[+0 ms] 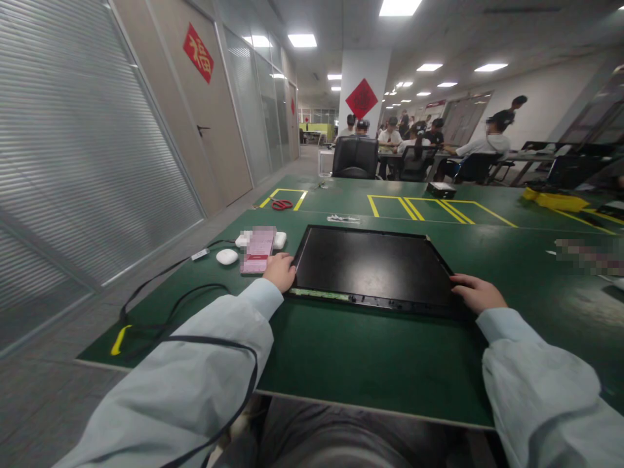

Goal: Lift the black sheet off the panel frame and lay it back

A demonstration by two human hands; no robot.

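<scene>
A black flat display panel (370,266) lies on the green table in front of me, with a thin green circuit strip (319,294) along its near left edge. My left hand (279,272) grips the panel's left edge, its fingertips partly hidden at the frame. On the opposite side, my right hand (480,294) holds the right edge, fingers reaching onto the rim. Just left of my left hand is a phone (258,250) with a lit pink screen. A white rounded case (227,257) sits beside the phone.
Red scissors (281,205) lie near yellow tape outlines on the green table (380,364). A small black box (441,190) and a yellow item (556,199) stand farther back. Black cables (156,279) trail over the left edge. People sit at tables beyond an office chair (355,157).
</scene>
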